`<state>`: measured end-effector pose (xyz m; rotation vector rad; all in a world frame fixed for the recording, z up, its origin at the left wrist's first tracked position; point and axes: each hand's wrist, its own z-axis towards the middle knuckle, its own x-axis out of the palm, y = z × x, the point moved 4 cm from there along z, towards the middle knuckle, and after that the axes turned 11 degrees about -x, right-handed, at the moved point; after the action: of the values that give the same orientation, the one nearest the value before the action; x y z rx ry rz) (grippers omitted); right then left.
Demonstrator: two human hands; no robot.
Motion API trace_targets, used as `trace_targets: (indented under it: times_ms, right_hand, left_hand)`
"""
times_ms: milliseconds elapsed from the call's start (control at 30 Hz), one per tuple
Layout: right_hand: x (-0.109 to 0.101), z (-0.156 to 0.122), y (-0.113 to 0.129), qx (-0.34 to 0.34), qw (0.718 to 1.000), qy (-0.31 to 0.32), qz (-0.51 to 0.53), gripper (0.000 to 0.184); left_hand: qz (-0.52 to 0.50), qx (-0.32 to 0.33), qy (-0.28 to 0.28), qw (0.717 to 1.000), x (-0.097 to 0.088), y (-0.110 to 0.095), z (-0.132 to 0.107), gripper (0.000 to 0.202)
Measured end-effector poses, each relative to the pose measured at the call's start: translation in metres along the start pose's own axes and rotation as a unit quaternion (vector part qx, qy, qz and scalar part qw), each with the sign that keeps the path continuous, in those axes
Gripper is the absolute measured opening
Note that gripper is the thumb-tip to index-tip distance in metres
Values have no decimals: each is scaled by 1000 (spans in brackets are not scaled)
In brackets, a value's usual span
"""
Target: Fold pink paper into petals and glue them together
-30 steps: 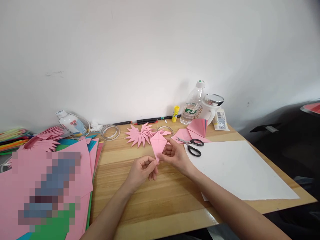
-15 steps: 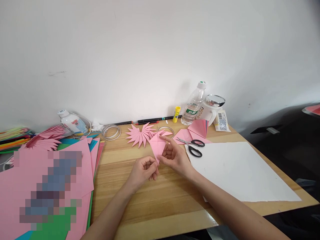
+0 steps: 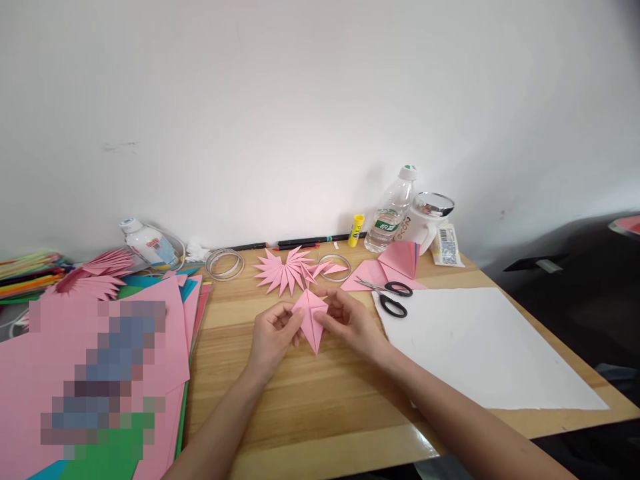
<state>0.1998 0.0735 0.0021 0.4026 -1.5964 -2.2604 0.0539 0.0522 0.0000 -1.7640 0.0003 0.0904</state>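
A kite-shaped piece of folded pink paper (image 3: 311,319) is held up over the wooden table, its sharp point downward and a crease down its middle. My left hand (image 3: 274,333) pinches its left edge, thumb on the front. On the opposite edge my right hand (image 3: 353,325) grips it, thumb also on the front; the fingers behind the paper are partly hidden. Just beyond lies a pink folded-paper fan (image 3: 283,270) with many spikes. Black-handled scissors (image 3: 393,305) rest to the right of my right hand, partly on a white sheet (image 3: 480,347).
Pink and coloured paper sheets (image 3: 170,333) are stacked at left, partly pixelated. Along the wall stand a glue stick (image 3: 356,231), a water bottle (image 3: 389,217) and a white mug (image 3: 423,223). Rolls of tape (image 3: 225,265) and several pens (image 3: 300,244) lie at the back.
The pink paper has come lower and now shows a face with a centre crease. My left hand has moved up from its bottom tip to the left edge.
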Motion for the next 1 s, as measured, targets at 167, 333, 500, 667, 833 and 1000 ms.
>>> trace_targets:
  times_ms: [167, 333, 500, 667, 833, 1000]
  right_hand:
    - [-3, 2, -6, 39, 998, -13, 43, 25]
    - [-1, 1, -7, 39, 998, -16, 56, 25]
    - [1, 1, -4, 26, 998, 4, 59, 25]
    - [0, 1, -2, 7, 998, -22, 52, 25]
    - [-1, 1, -4, 7, 999, -38, -9, 20]
    - [-5, 0, -5, 6, 997, -76, -14, 26]
  left_hand:
    - [-1, -17, 39, 999, 7, -4, -3, 23]
    - [13, -29, 44, 999, 7, -3, -3, 25]
    - [7, -31, 45, 998, 7, 0, -3, 24]
    - [-53, -33, 47, 997, 9, -3, -4, 22]
    - [-98, -25, 34, 994, 8, -4, -4, 35]
    - [-73, 8, -17, 997, 6, -5, -5, 19]
